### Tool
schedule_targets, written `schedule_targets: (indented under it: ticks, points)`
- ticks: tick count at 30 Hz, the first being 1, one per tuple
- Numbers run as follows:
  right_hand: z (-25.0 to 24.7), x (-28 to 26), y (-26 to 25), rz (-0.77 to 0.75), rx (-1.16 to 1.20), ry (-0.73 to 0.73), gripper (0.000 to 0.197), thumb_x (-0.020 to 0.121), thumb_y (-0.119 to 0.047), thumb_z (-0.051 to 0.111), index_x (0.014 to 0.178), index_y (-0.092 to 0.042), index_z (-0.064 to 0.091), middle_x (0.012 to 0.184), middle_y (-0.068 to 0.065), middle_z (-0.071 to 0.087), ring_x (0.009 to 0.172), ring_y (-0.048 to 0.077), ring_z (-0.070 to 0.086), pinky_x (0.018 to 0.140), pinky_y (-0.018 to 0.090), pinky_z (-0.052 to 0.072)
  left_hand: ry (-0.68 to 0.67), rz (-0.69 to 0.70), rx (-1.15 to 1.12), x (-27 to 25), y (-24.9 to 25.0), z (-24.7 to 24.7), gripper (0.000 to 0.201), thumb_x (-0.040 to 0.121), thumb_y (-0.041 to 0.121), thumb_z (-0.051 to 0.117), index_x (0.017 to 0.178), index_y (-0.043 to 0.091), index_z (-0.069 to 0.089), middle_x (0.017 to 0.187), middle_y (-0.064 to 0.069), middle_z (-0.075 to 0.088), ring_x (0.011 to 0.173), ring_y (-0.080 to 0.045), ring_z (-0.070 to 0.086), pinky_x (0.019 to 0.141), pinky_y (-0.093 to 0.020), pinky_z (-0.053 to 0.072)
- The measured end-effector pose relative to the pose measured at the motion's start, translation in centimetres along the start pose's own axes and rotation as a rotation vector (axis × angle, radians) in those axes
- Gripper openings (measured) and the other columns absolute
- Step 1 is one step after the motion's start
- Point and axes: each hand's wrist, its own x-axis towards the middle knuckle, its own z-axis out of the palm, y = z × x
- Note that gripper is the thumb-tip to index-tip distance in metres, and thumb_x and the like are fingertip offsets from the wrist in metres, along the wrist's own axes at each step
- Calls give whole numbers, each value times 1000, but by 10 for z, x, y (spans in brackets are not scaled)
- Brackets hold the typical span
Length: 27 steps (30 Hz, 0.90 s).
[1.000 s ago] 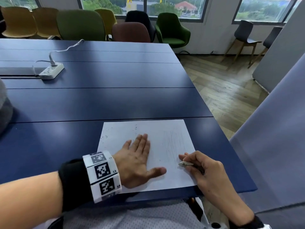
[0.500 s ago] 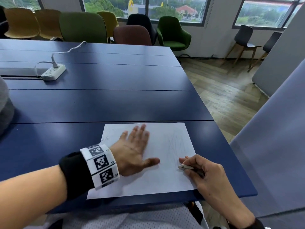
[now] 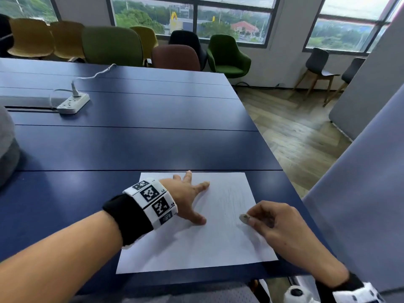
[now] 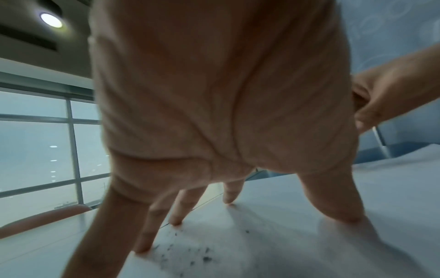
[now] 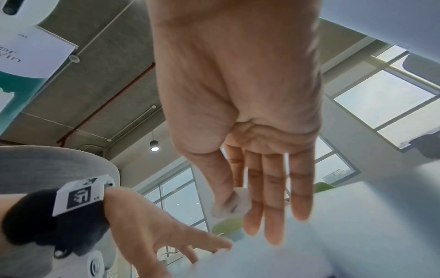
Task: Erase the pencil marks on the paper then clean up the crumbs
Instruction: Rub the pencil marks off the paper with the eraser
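Note:
A white sheet of paper [image 3: 209, 241] lies at the near edge of the blue table [image 3: 131, 147], with faint pencil strokes [image 3: 231, 197] on its right half. My left hand [image 3: 188, 197] is spread over the sheet's far left part, its straight fingertips [image 4: 176, 222] touching the paper. Dark eraser crumbs [image 4: 188, 254] lie scattered under that hand. My right hand [image 3: 269, 221] pinches a small white eraser [image 3: 243, 218] between thumb and fingers at the sheet's right side; the eraser [image 5: 232, 204] also shows in the right wrist view.
A white power strip [image 3: 73, 103] with a plugged cable sits far left on the table. Several coloured chairs [image 3: 111, 45] line the far side. The table's right edge drops to a wooden floor [image 3: 290, 132], and a grey partition [image 3: 358, 189] stands close on the right.
My left hand has slid away from me across the paper toward its far left corner, fingers spreading. The right hand with the eraser has stayed at the sheet's right side.

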Motion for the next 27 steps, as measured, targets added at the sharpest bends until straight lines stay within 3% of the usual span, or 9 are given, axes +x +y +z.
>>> schedule_targets:
  ticks: [2,5,9,13,18,21,25,27]
  points:
    - [-12,14,-6,7,-22,16,17,84,-39,73,79,-22,71,71,-9,71,66,5,65,65,20,54,5,1,1,3,2,-3,107,74,74,62,152,46,-4,163,-12,-9,146,-40,12,108,-53,33]
    - [-22,39,-8,46,-27,-48,20,84,-37,74,80,-18,69,65,1,68,59,10,63,63,29,54,-3,-13,-26,6,3,-8,111,69,73,69,151,50,-2,163,-13,-9,146,-42,12,111,-50,30]
    - [-15,76,-4,30,-70,-118,17,83,-32,76,90,-18,69,61,-5,64,53,4,58,57,21,50,-16,-40,-34,9,3,-12,118,61,75,72,149,54,-3,162,-12,-11,145,-44,16,112,-48,29]
    - [-1,107,-6,-64,-232,-182,13,84,-32,74,90,-21,72,65,-9,64,54,1,55,56,11,40,-50,-65,-61,13,4,-11,127,55,74,77,148,56,-7,162,-12,-16,145,-49,4,112,-57,29]
    - [5,132,-18,-151,-378,-204,13,84,-28,75,90,-17,73,66,-14,59,61,-1,56,61,12,38,-42,-80,-51,14,6,-11,129,56,73,78,148,54,-10,161,-13,-17,144,-53,1,112,-59,29]
    - [3,133,-16,-162,-373,-238,11,82,-28,76,86,-17,75,64,-12,61,56,-2,55,56,8,38,-43,-78,-65,14,7,-10,129,57,71,79,149,53,-10,161,-13,-18,143,-53,0,111,-59,29]
    - [-1,130,-18,-206,-369,-414,10,79,-31,78,82,-22,77,62,-10,62,53,2,53,53,12,40,-47,-82,-80,13,7,-12,128,58,70,79,149,52,-10,161,-14,-19,143,-54,-2,111,-59,29]
    - [-1,137,-19,-201,-382,-360,11,79,-31,78,83,-21,77,63,-10,62,54,1,54,54,10,39,-51,-84,-79,13,7,-11,128,58,71,78,149,52,-10,161,-13,-18,143,-54,-2,110,-60,30]
